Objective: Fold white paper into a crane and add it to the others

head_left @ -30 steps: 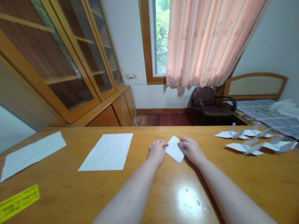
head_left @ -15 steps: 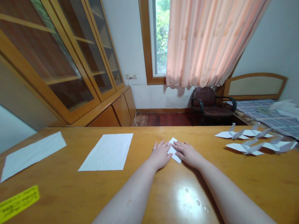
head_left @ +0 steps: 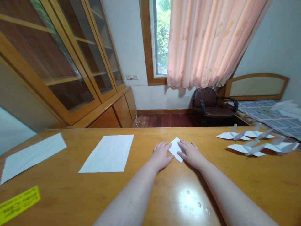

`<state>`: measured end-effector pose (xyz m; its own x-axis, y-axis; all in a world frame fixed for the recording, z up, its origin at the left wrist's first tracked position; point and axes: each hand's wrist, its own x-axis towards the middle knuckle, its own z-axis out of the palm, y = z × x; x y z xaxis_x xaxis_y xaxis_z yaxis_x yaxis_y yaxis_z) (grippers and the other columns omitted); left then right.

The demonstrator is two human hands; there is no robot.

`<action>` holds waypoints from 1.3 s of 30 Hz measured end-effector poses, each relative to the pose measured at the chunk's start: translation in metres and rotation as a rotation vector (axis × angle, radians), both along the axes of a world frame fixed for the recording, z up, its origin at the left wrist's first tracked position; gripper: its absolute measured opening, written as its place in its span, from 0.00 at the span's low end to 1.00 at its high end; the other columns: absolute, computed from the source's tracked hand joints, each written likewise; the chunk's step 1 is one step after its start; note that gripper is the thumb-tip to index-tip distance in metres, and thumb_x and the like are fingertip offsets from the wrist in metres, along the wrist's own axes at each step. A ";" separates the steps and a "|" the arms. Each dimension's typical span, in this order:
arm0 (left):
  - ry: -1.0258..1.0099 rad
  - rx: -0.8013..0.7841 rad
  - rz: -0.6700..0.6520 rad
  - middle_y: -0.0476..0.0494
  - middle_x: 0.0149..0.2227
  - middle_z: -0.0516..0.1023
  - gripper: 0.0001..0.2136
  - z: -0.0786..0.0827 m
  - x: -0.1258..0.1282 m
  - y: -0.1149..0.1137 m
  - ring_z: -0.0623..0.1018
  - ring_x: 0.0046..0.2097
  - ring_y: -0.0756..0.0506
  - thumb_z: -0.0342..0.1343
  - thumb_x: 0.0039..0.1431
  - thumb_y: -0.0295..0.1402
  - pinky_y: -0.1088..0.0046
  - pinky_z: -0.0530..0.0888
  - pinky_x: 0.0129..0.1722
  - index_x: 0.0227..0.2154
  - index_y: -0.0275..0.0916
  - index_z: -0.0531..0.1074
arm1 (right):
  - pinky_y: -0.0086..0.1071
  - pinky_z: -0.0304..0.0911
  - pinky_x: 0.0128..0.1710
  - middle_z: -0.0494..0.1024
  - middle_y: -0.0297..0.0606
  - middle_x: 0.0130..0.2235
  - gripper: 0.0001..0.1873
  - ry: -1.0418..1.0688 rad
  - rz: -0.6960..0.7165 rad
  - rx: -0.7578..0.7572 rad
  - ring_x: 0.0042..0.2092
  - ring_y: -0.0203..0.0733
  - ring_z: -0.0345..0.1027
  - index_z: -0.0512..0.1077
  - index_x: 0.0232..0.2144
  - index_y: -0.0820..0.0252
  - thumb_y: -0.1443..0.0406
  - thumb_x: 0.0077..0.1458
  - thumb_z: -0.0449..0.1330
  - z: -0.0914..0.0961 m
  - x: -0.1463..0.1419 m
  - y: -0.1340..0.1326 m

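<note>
Head view: both hands lie flat on a small folded paper (head_left: pixel 176 147) in the middle of the wooden table (head_left: pixel 164 194), a little toward the far side. The left hand (head_left: pixel 161 153) covers its left corner and the right hand (head_left: pixel 191 153) covers its right edge. The fingers of both are stretched out and loose; they press down and grasp nothing. The paper lies flat on the wood, between the two hands.

I think the pressing goes well if the fingertips run along the fold from the middle outward with even weight, while one hand pins the paper so that it does not slide on the shiny surface.

As for containers, only the cabinet with glass doors (head_left: pixel 70 62) stands at the far left; what its shelves carry I cannot tell. A white sheet (head_left: pixel 108 153) lies to the left, and paper birds (head_left: pixel 246 147) at the far right.
</note>
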<state>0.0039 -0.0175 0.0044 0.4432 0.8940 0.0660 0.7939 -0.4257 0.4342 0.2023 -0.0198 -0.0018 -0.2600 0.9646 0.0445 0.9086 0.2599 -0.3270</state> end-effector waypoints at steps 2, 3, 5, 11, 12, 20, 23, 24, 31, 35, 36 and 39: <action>0.006 -0.007 -0.039 0.42 0.62 0.59 0.31 0.001 0.000 -0.001 0.53 0.64 0.37 0.54 0.51 0.50 0.52 0.46 0.63 0.58 0.45 0.60 | 0.53 0.44 0.58 0.65 0.43 0.59 0.24 -0.006 -0.014 0.050 0.58 0.52 0.56 0.66 0.54 0.55 0.56 0.56 0.53 0.002 0.002 0.001; 0.010 -0.011 -0.058 0.41 0.63 0.57 0.32 0.002 0.000 -0.002 0.51 0.65 0.37 0.54 0.50 0.52 0.51 0.45 0.63 0.57 0.46 0.61 | 0.50 0.48 0.56 0.68 0.42 0.56 0.22 -0.006 -0.019 0.067 0.55 0.51 0.60 0.69 0.51 0.55 0.57 0.56 0.54 0.003 0.003 0.002; 0.015 -0.022 -0.082 0.42 0.64 0.52 0.33 0.004 -0.001 -0.003 0.47 0.66 0.36 0.55 0.48 0.53 0.51 0.43 0.63 0.57 0.47 0.61 | 0.44 0.55 0.52 0.72 0.41 0.52 0.18 0.000 -0.020 0.090 0.51 0.49 0.63 0.73 0.47 0.55 0.58 0.56 0.53 0.005 0.004 0.002; 0.035 -0.048 -0.167 0.44 0.65 0.49 0.36 0.009 -0.001 -0.007 0.44 0.66 0.37 0.55 0.46 0.55 0.50 0.39 0.63 0.58 0.49 0.59 | 0.39 0.58 0.48 0.74 0.41 0.50 0.16 0.011 0.064 0.120 0.47 0.48 0.66 0.75 0.43 0.55 0.60 0.56 0.53 0.009 0.004 0.001; 0.035 -0.049 -0.178 0.44 0.65 0.51 0.36 0.009 -0.001 -0.006 0.45 0.66 0.37 0.55 0.47 0.55 0.50 0.39 0.63 0.58 0.49 0.59 | 0.39 0.58 0.49 0.74 0.41 0.50 0.16 0.018 0.075 0.114 0.47 0.47 0.66 0.75 0.43 0.55 0.60 0.56 0.53 0.009 0.003 0.001; -0.067 -0.010 -0.109 0.46 0.59 0.65 0.21 0.007 0.000 -0.003 0.60 0.61 0.41 0.49 0.58 0.47 0.57 0.51 0.62 0.52 0.46 0.67 | 0.41 0.57 0.50 0.73 0.41 0.52 0.19 0.118 0.098 0.075 0.48 0.47 0.67 0.74 0.45 0.55 0.55 0.57 0.52 0.012 0.003 -0.001; -0.124 -0.012 -0.053 0.45 0.53 0.72 0.17 0.011 0.001 -0.002 0.66 0.57 0.42 0.48 0.60 0.43 0.62 0.57 0.59 0.47 0.44 0.72 | 0.43 0.56 0.51 0.71 0.40 0.54 0.24 0.143 0.105 0.053 0.50 0.49 0.64 0.73 0.48 0.53 0.50 0.52 0.56 0.013 0.003 -0.004; -0.147 -0.013 -0.038 0.45 0.50 0.74 0.16 0.013 0.001 -0.002 0.69 0.54 0.43 0.47 0.60 0.42 0.63 0.60 0.58 0.45 0.44 0.73 | 0.44 0.55 0.52 0.70 0.40 0.54 0.25 0.142 0.108 0.048 0.50 0.50 0.64 0.72 0.48 0.52 0.50 0.50 0.58 0.013 0.004 -0.005; -0.242 -0.012 -0.016 0.45 0.42 0.77 0.15 0.016 0.001 -0.002 0.73 0.44 0.44 0.45 0.61 0.41 0.68 0.68 0.47 0.40 0.42 0.75 | 0.41 0.58 0.49 0.74 0.37 0.51 0.15 0.186 0.102 0.045 0.48 0.46 0.66 0.76 0.43 0.50 0.58 0.55 0.55 0.008 0.005 -0.001; -0.234 -0.012 0.007 0.45 0.45 0.76 0.14 0.015 0.001 -0.002 0.72 0.47 0.43 0.52 0.56 0.39 0.67 0.67 0.49 0.42 0.42 0.74 | 0.39 0.60 0.48 0.77 0.36 0.47 0.13 0.236 0.084 0.057 0.46 0.44 0.68 0.78 0.39 0.50 0.61 0.56 0.54 0.007 0.005 0.001; -0.235 -0.011 0.017 0.45 0.45 0.76 0.13 0.014 0.001 -0.001 0.72 0.47 0.43 0.52 0.56 0.37 0.67 0.67 0.49 0.42 0.42 0.74 | 0.39 0.60 0.48 0.77 0.36 0.47 0.13 0.248 0.072 0.050 0.46 0.44 0.68 0.78 0.38 0.50 0.61 0.55 0.54 0.007 0.006 0.001; -0.242 -0.011 0.033 0.46 0.42 0.77 0.10 0.009 0.002 0.003 0.73 0.45 0.45 0.49 0.57 0.33 0.68 0.67 0.47 0.38 0.42 0.75 | 0.38 0.61 0.48 0.78 0.37 0.44 0.11 0.269 0.033 0.027 0.46 0.45 0.69 0.79 0.34 0.52 0.62 0.53 0.56 0.006 0.006 0.002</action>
